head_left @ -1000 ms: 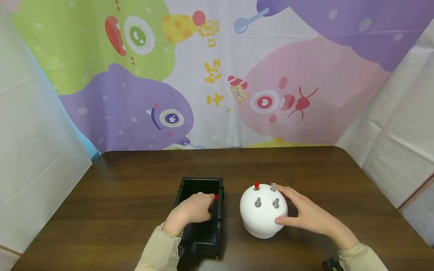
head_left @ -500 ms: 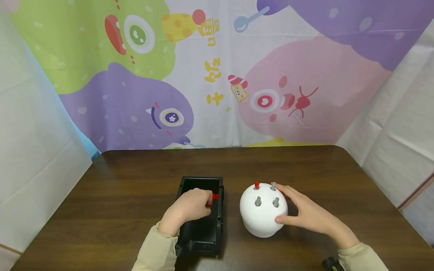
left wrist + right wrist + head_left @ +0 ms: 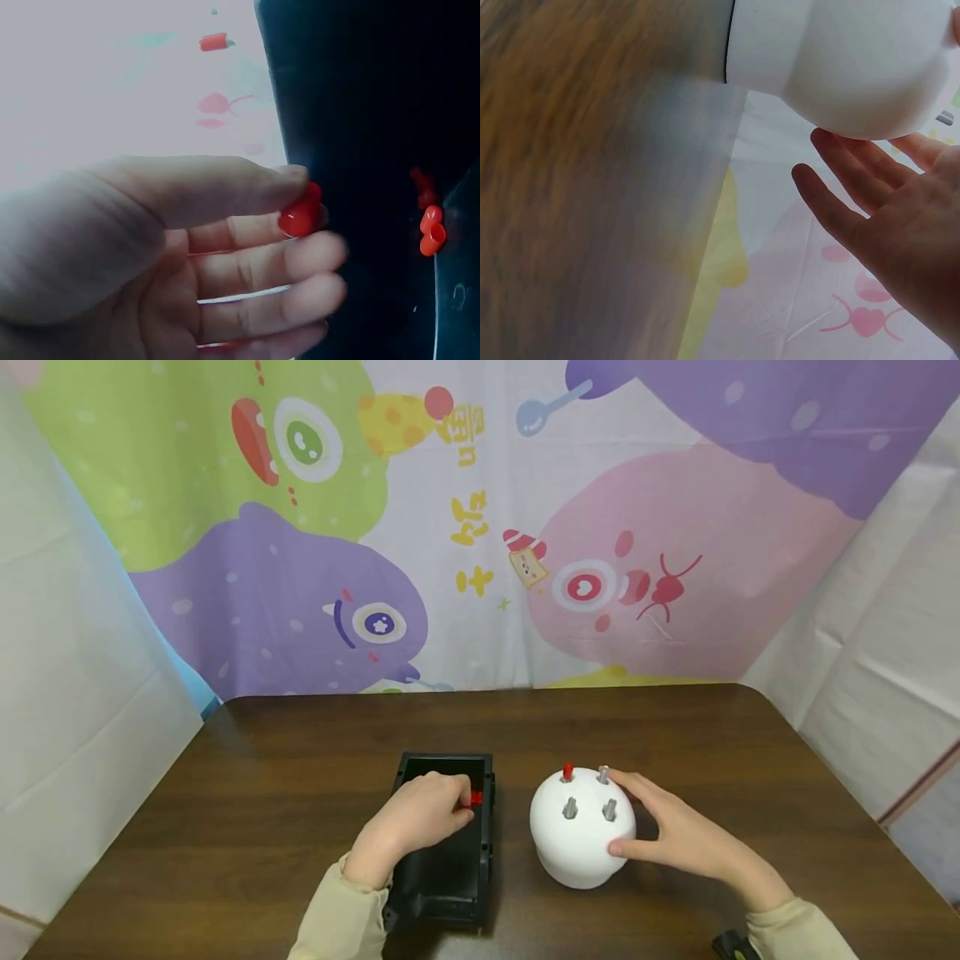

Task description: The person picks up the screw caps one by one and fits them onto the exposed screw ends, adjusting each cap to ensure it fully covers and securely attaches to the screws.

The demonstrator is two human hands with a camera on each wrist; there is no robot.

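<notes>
Left hand [image 3: 420,814] pinching a red cap [image 3: 300,219] inside a black bin; right hand [image 3: 693,842] on a white domed body [image 3: 573,852].
Left wrist view: cap between thumb and index finger, remaining fingers extended; more red caps [image 3: 433,231] lie in the bin [image 3: 486,868]. Right hand spread, thumb and fingertips touching the dome's right side. Dome stands on the wooden table [image 3: 300,760], right of the bin; its top carries three bare grey studs [image 3: 571,808] and one red-capped stud [image 3: 567,772].

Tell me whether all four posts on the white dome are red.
No: the head view shows just one red post and three grey posts on the white dome.
</notes>
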